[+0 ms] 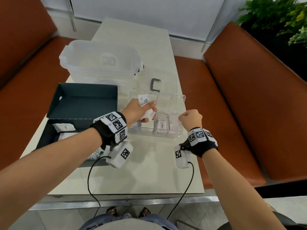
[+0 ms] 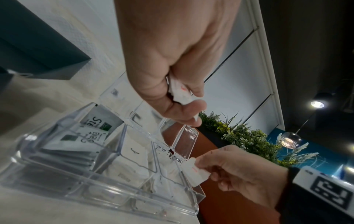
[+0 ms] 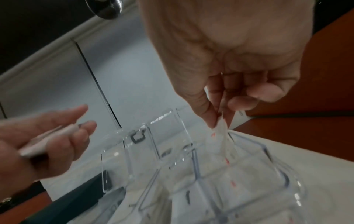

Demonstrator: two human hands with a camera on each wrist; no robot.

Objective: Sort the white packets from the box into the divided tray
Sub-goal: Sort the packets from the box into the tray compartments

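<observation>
My left hand hovers over the left half of the clear divided tray and grips a bunch of white packets. The left wrist view shows that bunch crumpled between thumb and fingers. My right hand pinches one white packet with red print just above the tray's front right compartment. Stevia packets fill the left compartment and sugar packets the middle one. The dark box stands left of the tray, with more white packets inside.
A large clear lidded container stands behind the box. A grey U-shaped clip lies just beyond the tray. Orange bench seats flank the narrow table on both sides. Cables hang from both wrist cameras over the near edge.
</observation>
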